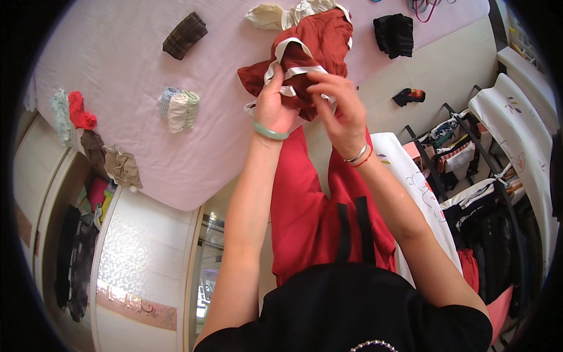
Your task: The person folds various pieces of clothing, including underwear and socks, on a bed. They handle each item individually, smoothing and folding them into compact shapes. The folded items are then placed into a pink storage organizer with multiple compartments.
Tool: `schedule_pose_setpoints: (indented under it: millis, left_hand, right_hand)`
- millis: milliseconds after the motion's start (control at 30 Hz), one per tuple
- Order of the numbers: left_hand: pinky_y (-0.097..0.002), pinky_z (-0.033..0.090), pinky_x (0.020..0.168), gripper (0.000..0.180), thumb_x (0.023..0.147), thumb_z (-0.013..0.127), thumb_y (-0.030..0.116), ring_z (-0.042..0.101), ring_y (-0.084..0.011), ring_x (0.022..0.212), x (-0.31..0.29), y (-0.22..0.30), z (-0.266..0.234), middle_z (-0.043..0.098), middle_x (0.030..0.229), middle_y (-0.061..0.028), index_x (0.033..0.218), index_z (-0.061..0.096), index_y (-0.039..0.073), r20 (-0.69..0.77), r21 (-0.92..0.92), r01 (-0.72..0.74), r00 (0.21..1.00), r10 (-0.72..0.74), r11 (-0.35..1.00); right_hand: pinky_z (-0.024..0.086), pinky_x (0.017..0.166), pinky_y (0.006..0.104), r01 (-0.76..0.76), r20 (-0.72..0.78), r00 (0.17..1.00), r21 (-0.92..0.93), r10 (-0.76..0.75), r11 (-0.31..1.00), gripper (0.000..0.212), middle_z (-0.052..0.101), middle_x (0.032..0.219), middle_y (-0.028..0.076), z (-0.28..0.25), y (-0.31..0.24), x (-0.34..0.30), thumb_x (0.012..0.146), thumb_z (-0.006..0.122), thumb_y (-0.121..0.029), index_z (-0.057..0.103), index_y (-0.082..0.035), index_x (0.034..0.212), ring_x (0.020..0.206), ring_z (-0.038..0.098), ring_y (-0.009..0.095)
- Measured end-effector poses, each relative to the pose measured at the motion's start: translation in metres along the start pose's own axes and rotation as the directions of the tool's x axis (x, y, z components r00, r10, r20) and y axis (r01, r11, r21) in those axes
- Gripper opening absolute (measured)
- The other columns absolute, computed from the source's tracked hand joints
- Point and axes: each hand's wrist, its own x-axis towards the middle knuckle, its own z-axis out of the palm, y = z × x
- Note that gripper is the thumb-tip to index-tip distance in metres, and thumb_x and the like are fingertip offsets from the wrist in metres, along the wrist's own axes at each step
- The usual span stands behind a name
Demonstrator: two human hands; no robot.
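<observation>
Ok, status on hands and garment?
Left hand holds the red garment. Right hand at its white trim, grip unclear. Cream cloth by garment's far edge.

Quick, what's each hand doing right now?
Left hand: holding the white-trimmed rust-red garment.
Right hand: at the same garment; whether gripping can't be told.

The left hand [277,110] turns its palm side partly up, thumb raised and pointing away from the body, fingers mostly hidden. The right hand [342,114] — slightly blurred — is just beside it, fingers loosely bent and reaching leftward, thumb apart from them. Both bare arms stretch forward from short black cloth sleeves [466,325]: the left forearm [249,199] nearly straight ahead, the right forearm [387,188] slanting inward.
</observation>
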Motion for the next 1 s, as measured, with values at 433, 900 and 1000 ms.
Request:
schedule_pose_setpoints:
  millis: [433, 900, 1000]
  left_hand:
    - [-0.0474, 0.043, 0.101, 0.040, 0.102, 0.041, 0.037, 0.054, -0.0260, 0.117, -0.016, 0.006, -0.021, 0.056, 0.129, -0.0062, 0.133, 0.047, 0.013, -0.045, -0.069, 0.051, 0.998, -0.054, 0.996]
    - [-0.0367, 0.047, 0.099, 0.067, 0.098, 0.039, 0.055, 0.056, -0.0237, 0.117, -0.048, 0.036, -0.011, 0.052, 0.135, -0.0123, 0.137, 0.042, 0.001, -0.310, 0.416, -0.009, 0.939, 0.151, 0.909]
    - [-0.0403, 0.040, 0.106, 0.070, 0.098, 0.032, 0.058, 0.049, -0.0258, 0.126, -0.048, 0.036, -0.020, 0.046, 0.142, -0.0107, 0.143, 0.036, 0.005, -0.183, 0.172, 0.037, 0.983, -0.005, 0.984]
  right_hand:
    - [0.051, 0.077, 0.0243, -0.621, 0.194, 0.625, 0.710, 0.756, 0.331, 0.040, 0.065, 0.107, 0.006, 0.008, 0.033, 0.011, 0.088, 0.069, -0.015, 0.057, -0.001, 0.123, 0.092, 0.062, 0.010]
    - [0.048, 0.094, 0.0385, -0.359, 0.241, 0.816, 0.924, 0.525, 0.132, 0.039, 0.062, 0.115, 0.015, -0.015, 0.017, 0.072, 0.094, 0.059, -0.022, 0.053, 0.002, 0.125, 0.111, 0.058, 0.022]
    - [0.049, 0.090, 0.0347, -0.455, 0.156, 0.785, 0.801, 0.599, 0.389, 0.042, 0.063, 0.113, 0.010, -0.006, 0.022, 0.065, 0.093, 0.061, -0.025, 0.054, 0.000, 0.125, 0.106, 0.059, 0.019]
